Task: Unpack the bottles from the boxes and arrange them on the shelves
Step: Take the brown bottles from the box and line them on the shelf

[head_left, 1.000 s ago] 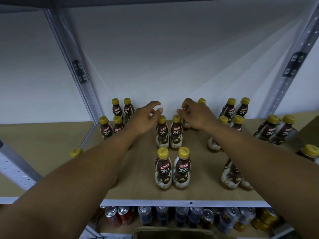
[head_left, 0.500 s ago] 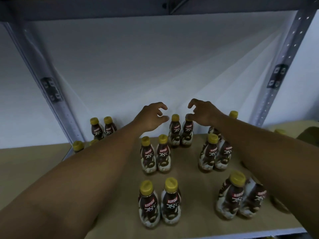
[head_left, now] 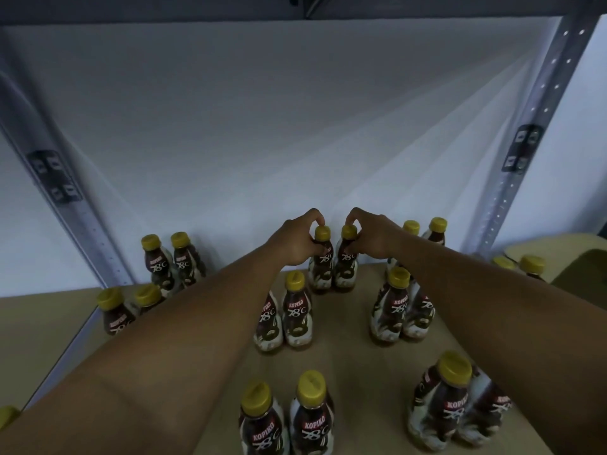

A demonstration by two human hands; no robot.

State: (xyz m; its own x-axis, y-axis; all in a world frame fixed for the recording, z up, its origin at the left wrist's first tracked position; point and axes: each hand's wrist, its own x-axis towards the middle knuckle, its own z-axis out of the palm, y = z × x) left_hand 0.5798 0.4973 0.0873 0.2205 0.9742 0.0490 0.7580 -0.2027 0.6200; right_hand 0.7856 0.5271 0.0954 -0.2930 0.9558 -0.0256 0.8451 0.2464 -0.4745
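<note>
Count held: two. Left hand [head_left: 295, 242] grips first bottle [head_left: 319, 276], right hand [head_left: 371, 238] second bottle [head_left: 345, 274].

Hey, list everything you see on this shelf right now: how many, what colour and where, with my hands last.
Left gripped bottle: one, brown, yellow cap, rear centre of shelf.
Right gripped bottle: one, same colours, beside it.
Other bottles: at least sixteen, same colours, mostly paired across the shelving.
Shelf board: one, tan, under the bottles.
Uprights: two, grey metal, left and right.
Wall: white, behind.
Left hand: grips left gripped bottle's neck.
Right hand: grips right gripped bottle's neck.
</note>
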